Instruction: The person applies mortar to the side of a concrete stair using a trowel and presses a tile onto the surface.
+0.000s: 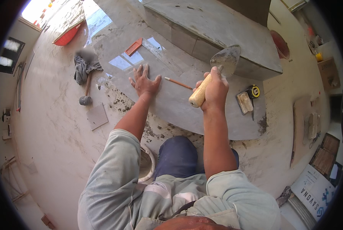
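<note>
My right hand [214, 91] grips a trowel by its pale wooden handle, with the mortar-smeared blade [227, 60] pointing away from me. Flat on the glossy grey tile [171, 103], my left hand [144, 81] rests with its fingers spread. A pencil [178, 82] lies on the tile between my two hands. Beyond the left hand is an orange-red rectangular tool [134, 46], lying on the same surface. To the right of my right hand sit a yellow and black tape measure [253, 91] and a small block with a worn pale face [244, 102].
A raised tiled step [202, 46] runs behind the trowel. At left lie a rubber mallet [85, 100], a grey cloth [84, 71] and a square tile piece [97, 116]. Mortar crumbs line the tile's near edge. A bucket [146, 163] stands beside my knee; a red basin [67, 34] is farther off.
</note>
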Motion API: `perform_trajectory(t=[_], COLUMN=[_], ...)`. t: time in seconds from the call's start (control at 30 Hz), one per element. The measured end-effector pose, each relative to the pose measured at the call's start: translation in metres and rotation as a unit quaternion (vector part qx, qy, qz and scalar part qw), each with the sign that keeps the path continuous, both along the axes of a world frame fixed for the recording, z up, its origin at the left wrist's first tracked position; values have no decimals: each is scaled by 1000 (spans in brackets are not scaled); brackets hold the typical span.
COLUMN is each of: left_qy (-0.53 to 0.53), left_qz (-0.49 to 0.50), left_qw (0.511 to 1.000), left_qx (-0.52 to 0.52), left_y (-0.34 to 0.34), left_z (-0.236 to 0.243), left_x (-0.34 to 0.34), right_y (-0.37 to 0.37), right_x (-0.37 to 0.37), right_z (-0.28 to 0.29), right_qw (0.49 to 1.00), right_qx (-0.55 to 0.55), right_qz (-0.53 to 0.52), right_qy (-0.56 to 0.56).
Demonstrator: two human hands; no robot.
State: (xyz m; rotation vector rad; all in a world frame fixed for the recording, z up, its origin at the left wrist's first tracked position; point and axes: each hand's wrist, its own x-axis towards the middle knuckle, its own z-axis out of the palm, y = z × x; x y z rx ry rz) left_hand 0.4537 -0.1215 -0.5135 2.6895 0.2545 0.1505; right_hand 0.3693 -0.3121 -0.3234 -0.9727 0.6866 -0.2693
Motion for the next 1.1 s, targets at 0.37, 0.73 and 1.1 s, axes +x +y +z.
perform_trajectory(t=[0.37,0.73,1.1], left_qy=[-24,7,-14], left_qz=[-2,-13,-56], left_qw=[999,1000,996], left_qx=[-42,8,61], left_y=[5,6,-4], left_z=[-31,-7,-23], left_x=[5,1,-32], right_y=[89,-85,-212], right_x=[105,-44,-76], right_z=[-6,-4,64], right_qw=[986,995,427], right_qx=[42,-78,-849], right_qz=[164,35,263], right_qy=[-5,54,165])
